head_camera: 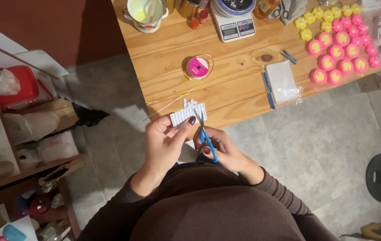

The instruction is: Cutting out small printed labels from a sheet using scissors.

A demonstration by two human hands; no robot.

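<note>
The left hand [163,140] is closed in a pinch around a small white sheet of printed paper labels [188,113], thumb pressed on its near face, holding it up in front of the near edge of the pale wooden table [235,85]. The right hand [224,147] is curled through the handles of a pair of blue-handled scissors [206,136], whose blades point up and meet the right side of the sheet. Both hands sit close together over the grey tiled floor [315,143], just short of the table.

On the table, a little beyond the sheet, lies a pink spool of ribbon [197,68], a thin strand trailing from it towards the near left. To its right rests a clear plastic bag of white cards with a blue strip [281,82]. Further right, a cluster of round pink boxes with yellow shapes on their lids [339,56] fills the corner. At the far edge stand a white kitchen scale [234,20] and a white enamel mug [145,14].
</note>
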